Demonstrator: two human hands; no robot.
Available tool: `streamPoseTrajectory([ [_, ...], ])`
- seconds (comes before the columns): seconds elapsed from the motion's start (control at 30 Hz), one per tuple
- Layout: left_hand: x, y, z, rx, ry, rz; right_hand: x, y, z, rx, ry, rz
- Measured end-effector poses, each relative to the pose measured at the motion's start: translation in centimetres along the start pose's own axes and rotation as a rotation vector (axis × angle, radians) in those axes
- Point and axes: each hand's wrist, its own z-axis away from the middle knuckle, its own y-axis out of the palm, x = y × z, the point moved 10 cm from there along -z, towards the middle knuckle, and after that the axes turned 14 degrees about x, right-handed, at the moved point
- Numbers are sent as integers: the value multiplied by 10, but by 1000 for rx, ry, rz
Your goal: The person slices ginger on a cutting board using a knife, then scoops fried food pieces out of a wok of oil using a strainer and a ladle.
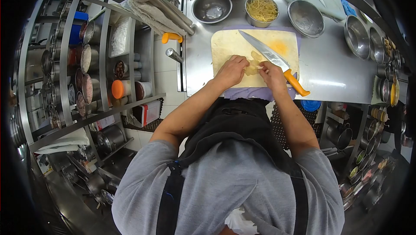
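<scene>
So, steel counter [342, 76], pale board [223, 40] on it. Knife [265, 50] lies diagonally across board, orange handle past right edge. Bowl of yellow strips [262, 11] just beyond board. Left hand [232, 71] and right hand [274, 76] curled at thin slices [253, 65], mid-board; can't tell if either pinches.

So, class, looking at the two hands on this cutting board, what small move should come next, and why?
Probably using both hands to even up the pale slices before reaching for the knife. The slices lie unevenly on the cutting board, the left hand and right hand have their fingers at them, and the knife rests unheld.
</scene>
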Motion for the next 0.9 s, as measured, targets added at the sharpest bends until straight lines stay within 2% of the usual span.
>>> streamPoseTrajectory([
  [0.13, -1, 0, -2, -30, 13, -36, 1, 2, 2, -33, -48, 164],
  [0.37, 0, 4, -5, 30, -7, -42, -8, 16, -5, 29, -69, 125],
  [0.43, -1, 2, -4, 2, 5, -40, -17, 10, -2, -15, 34, 10],
  [0.63, -4, 0, -2, -3, 18, -34, -29, 5, -3, -57, 130, -179],
  [0.77, -3, 0, -1, -7, 14, -30, -30, 19, -16, -1, 161, -150],
  [0.9, -4, 0, -1, -28, 18, -45, -15, 7, -11, -65, 134, -89],
])
